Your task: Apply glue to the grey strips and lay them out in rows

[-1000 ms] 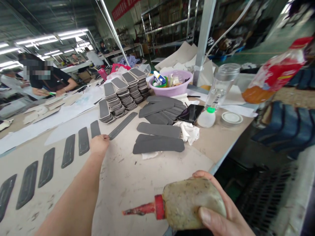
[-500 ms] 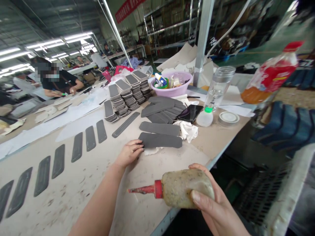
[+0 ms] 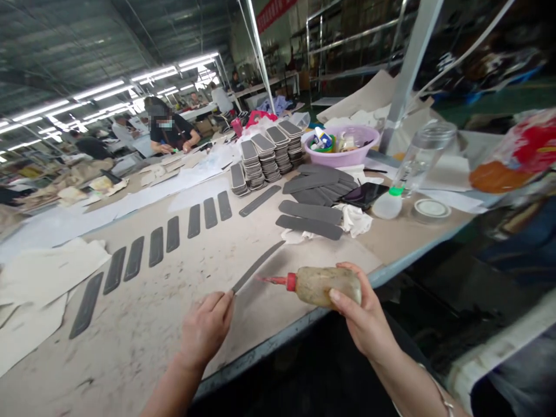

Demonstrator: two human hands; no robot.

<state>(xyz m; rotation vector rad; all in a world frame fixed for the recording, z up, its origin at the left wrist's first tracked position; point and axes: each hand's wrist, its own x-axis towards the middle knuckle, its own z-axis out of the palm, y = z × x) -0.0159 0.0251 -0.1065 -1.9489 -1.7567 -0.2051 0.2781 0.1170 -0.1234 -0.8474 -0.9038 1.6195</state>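
My left hand (image 3: 206,330) pinches the near end of a thin dark grey strip (image 3: 259,265), which I see almost edge-on above the table. Its far end points toward two flat grey pieces (image 3: 310,226) lying beside a crumpled white cloth (image 3: 357,220). Wrapped round a stained squeeze bottle (image 3: 324,286), my right hand (image 3: 369,321) holds it on its side. The bottle's red nozzle (image 3: 278,280) points left, close to the strip but seemingly apart from it. A row of grey, round-ended strips (image 3: 134,258) lies on the table to the left.
Stacked grey pieces (image 3: 264,156) stand at the back, beside a fanned pile (image 3: 319,184). A purple basin (image 3: 341,155), phone (image 3: 365,196), small green-capped bottle (image 3: 388,205), clear jar (image 3: 428,156) and round lid (image 3: 431,209) are to the right. Across the table, a person (image 3: 171,130) works.
My left hand has drawn a grey strip away from the pieces by the cloth, toward me. My right hand still holds the bottle. The whole view has swung left.
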